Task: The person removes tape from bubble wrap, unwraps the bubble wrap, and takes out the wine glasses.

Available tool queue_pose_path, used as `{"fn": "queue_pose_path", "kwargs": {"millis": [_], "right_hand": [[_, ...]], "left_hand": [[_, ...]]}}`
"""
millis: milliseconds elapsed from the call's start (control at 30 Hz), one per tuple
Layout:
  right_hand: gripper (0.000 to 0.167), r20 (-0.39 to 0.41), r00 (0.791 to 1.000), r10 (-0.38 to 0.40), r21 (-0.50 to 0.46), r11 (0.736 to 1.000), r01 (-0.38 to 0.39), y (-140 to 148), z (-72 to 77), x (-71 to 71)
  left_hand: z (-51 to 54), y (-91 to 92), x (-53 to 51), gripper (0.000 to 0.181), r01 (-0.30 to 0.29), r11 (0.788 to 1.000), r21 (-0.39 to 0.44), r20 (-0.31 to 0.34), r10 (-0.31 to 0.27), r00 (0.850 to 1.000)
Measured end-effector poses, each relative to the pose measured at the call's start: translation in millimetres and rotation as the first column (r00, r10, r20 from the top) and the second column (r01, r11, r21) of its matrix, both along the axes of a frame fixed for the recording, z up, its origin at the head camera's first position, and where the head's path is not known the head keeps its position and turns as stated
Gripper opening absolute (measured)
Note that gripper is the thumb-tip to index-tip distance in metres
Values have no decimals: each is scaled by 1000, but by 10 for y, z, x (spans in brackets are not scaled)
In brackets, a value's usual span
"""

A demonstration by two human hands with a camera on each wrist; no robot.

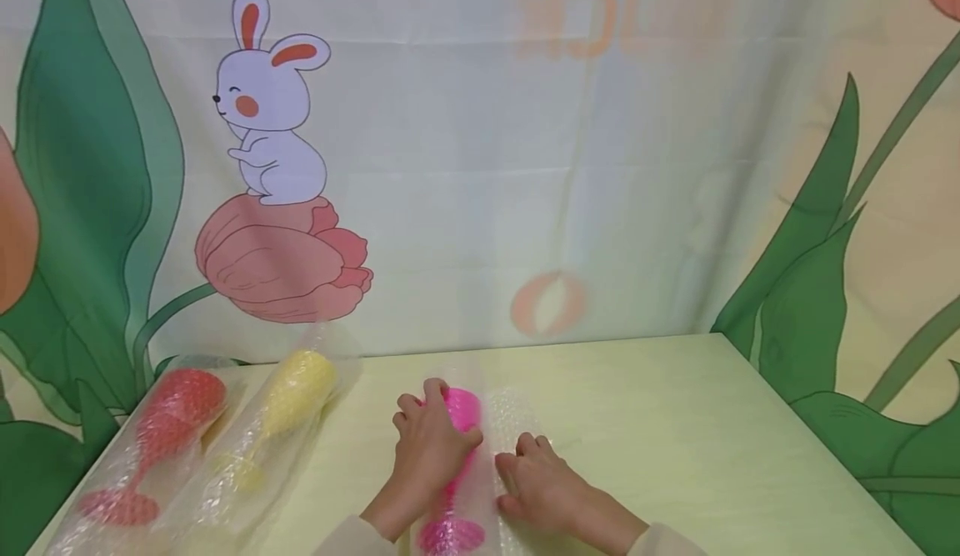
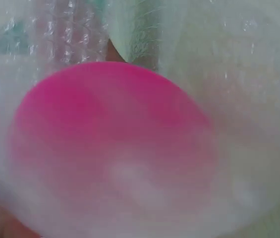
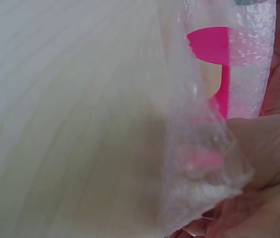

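A bright pink goblet [image 1: 465,408] lies on the table, its round foot [image 1: 452,536] toward me, partly covered by clear bubble wrap [image 1: 513,413]. My left hand [image 1: 433,449] grips the goblet's bowl from above, with fingers and thumb curled over its sides. Just to the right, my right hand [image 1: 546,489] pinches the loose side of the wrap. The right wrist view shows the folded wrap edge [image 3: 204,191] at those fingers, with the pink foot and stem beyond. Pink plastic [image 2: 115,109] blurred behind wrap fills the left wrist view.
To the left lie a red goblet [image 1: 180,406] and a yellow goblet [image 1: 300,389], both in bubble wrap. They rest on a pale yellow table [image 1: 675,423]. Behind its back edge hangs a printed curtain [image 1: 450,164] with a rabbit and tulips.
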State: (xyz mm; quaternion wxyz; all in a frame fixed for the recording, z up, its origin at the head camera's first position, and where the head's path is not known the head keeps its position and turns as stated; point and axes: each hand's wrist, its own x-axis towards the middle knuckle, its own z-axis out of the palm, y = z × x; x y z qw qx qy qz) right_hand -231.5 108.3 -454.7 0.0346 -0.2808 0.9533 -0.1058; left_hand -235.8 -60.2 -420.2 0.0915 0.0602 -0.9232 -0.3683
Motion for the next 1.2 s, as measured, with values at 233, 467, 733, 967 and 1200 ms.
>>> {"fn": "queue_pose_path", "kwargs": {"millis": [233, 467, 733, 967, 1200], "right_hand": [[43, 32, 999, -41, 1, 999, 41, -19, 7, 36], [50, -2, 998, -68, 10, 998, 68, -50, -17, 106], [58, -34, 996, -81, 70, 994, 83, -53, -31, 118], [60, -29, 993, -111, 96, 989, 113, 2, -35, 121], [56, -22, 995, -96, 81, 992, 97, 115, -8, 125]], "left_hand": [[14, -31, 50, 58, 19, 1000, -1, 38, -19, 999], [-61, -14, 88, 52, 54, 998, -35, 2, -54, 999], [-57, -64, 77, 64, 29, 995, -96, 18, -27, 999], [-12, -112, 64, 67, 31, 999, -29, 29, -30, 999], [-13, -115, 76, 70, 15, 999, 37, 14, -15, 1000]]}}
